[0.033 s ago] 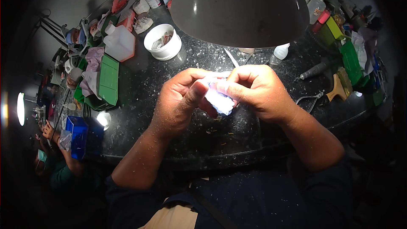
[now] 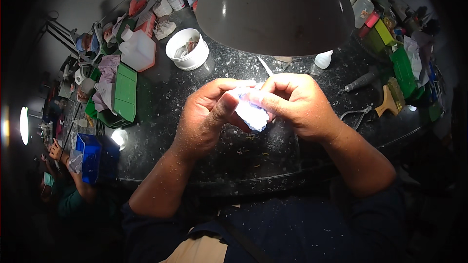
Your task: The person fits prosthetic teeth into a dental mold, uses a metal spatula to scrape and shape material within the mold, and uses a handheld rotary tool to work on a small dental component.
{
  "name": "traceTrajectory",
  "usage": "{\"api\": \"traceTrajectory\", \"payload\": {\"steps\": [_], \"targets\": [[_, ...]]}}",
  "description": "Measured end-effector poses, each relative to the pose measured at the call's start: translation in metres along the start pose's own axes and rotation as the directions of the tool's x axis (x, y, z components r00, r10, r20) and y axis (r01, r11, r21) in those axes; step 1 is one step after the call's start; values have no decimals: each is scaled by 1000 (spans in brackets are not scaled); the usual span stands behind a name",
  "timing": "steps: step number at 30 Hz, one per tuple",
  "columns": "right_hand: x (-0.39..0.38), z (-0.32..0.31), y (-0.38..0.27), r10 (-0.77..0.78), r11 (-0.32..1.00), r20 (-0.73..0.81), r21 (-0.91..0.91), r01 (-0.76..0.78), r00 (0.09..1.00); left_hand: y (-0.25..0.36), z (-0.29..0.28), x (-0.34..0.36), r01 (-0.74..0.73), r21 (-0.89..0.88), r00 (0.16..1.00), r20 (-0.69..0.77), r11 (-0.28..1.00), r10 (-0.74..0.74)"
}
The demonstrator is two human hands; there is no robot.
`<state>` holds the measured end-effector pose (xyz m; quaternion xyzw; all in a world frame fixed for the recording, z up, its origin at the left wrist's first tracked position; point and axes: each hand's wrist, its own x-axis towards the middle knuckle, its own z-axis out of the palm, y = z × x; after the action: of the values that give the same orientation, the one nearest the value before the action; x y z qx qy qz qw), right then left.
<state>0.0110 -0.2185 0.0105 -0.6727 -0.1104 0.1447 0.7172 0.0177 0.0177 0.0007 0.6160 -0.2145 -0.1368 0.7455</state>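
Under the lamp, both hands hold a small white, lumpy piece (image 2: 252, 115) with an uneven lower edge. Glare washes out its surface, so its exact kind cannot be made out. My left hand (image 2: 207, 112) is closed on its left side, the thumb in front and the fingers curled behind. From the right, my right hand (image 2: 297, 104) pinches its upper part between thumb and bent fingers. Pale specks of dust cling to both hands and forearms. Just beyond my right fingers, a pointed pale tool (image 2: 265, 66) lies on the dark worktop (image 2: 156, 136).
A large grey lampshade (image 2: 275, 14) hangs over the far side. A white round tub (image 2: 187, 51), a plastic jug (image 2: 137, 51) and a green bin (image 2: 125, 95) stand left. Pliers (image 2: 358, 114), a brush (image 2: 387, 101) and a dropper bottle (image 2: 323, 59) are right. Another person's hand (image 2: 57, 151) shows far left.
The white piece has shifted very slightly between my fingers. Both hands stay in almost the same place and keep their hold.
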Motion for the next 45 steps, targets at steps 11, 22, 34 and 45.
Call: {"api": "traceTrajectory", "payload": {"steps": [11,22,34,45], "targets": [[2,1,6,-493,866,-137,-177,469,859,8,1,5,313,-216,937,231,925,-263],[3,-3,2,-568,704,33,-498,506,823,8,0,4,160,-308,977,-86,938,-195],[1,-4,7,-564,708,44,-488,511,824,1,-1,3,60,-163,995,-65,985,-71],[0,-4,5,-539,727,61,-472,500,840,9,0,1,73,-147,996,-39,986,-80]]}}
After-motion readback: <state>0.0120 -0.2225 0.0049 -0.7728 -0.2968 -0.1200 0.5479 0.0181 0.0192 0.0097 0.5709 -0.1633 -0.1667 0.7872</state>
